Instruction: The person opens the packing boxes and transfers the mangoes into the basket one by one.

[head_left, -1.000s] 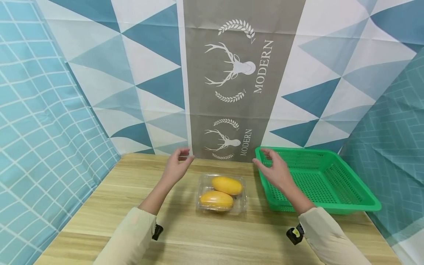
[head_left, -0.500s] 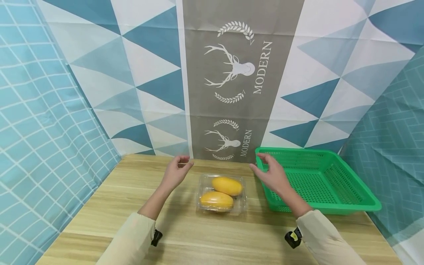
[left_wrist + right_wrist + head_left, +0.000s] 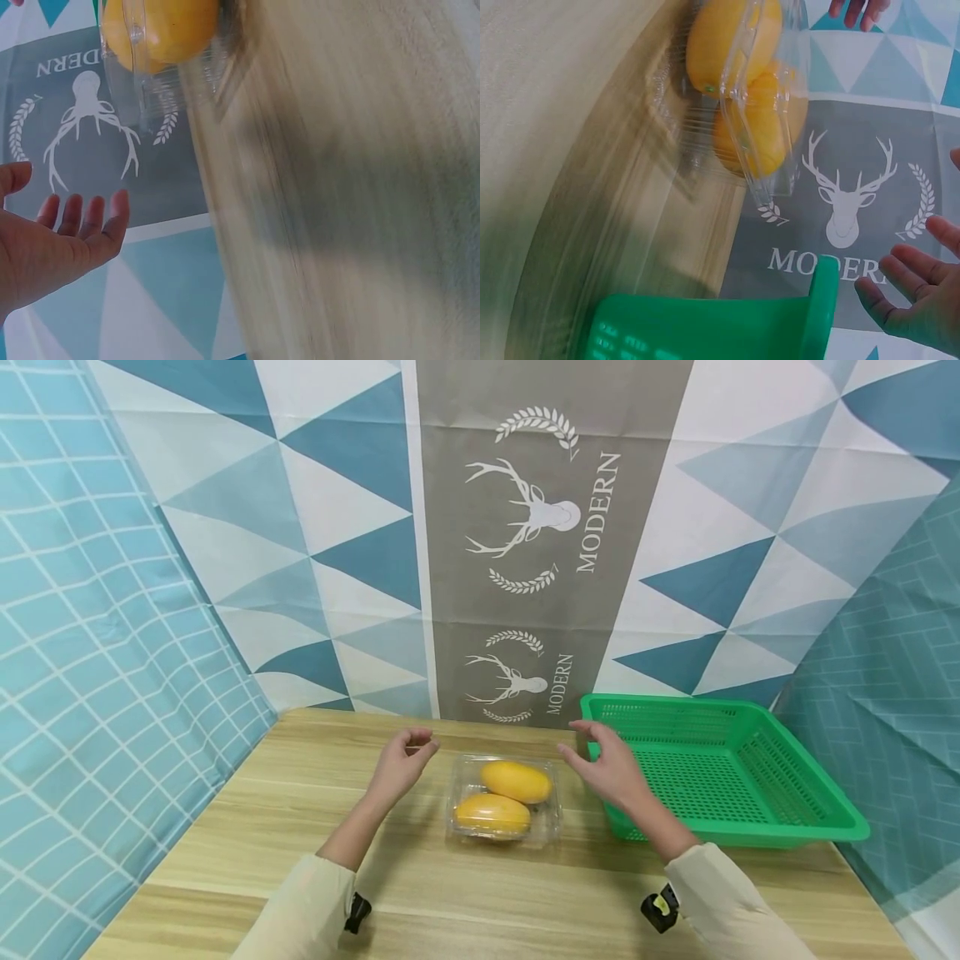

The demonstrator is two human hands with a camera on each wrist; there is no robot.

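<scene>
Two yellow mangoes lie inside a clear plastic clamshell box on the wooden table. To the box's left, my left hand hovers with loosely bent fingers and holds nothing. On the other side, my right hand is raised between the box and the green basket, its thumb and fingers apart. Neither hand touches the box. In the left wrist view the fingers are spread, and part of the box is cut off at the top. The right wrist view shows the box lid over the fruit.
A green perforated plastic basket stands at the right of the table, partly behind my right forearm. Patterned sheets with deer heads hang at the back, and blue tiled sheets hang at the left side.
Both hands have come down and a little nearer to the box. My right hand has also moved left, away from the basket. The box and basket stay in place.
</scene>
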